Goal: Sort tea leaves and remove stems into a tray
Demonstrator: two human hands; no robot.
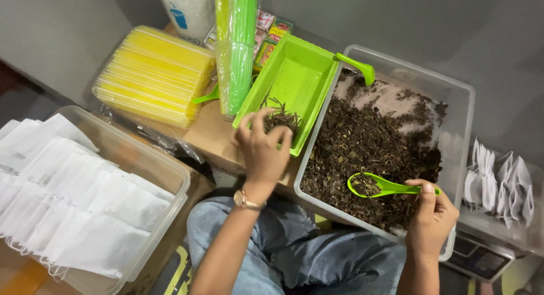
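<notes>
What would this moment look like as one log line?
left hand: pinching dried leaves in green plastic tray | right hand: holding green plastic spoon over clear plastic tub of leaves

A clear plastic pack of yellow drinking straws [154,75] lies well up and left of the left hand [262,150], with a tall clear sleeve of green straws [237,48] standing just above that hand and a white plastic bag with a small blue mark [188,9] behind it. Small red, yellow and green printed sachets [271,33] sit beyond the green sleeve. Flat white paper filter pouches [73,198] fill a clear tub left of the left hand, and more white pouches [501,184] lie right of the right hand [432,215], above a grey scale panel [479,258].
</notes>
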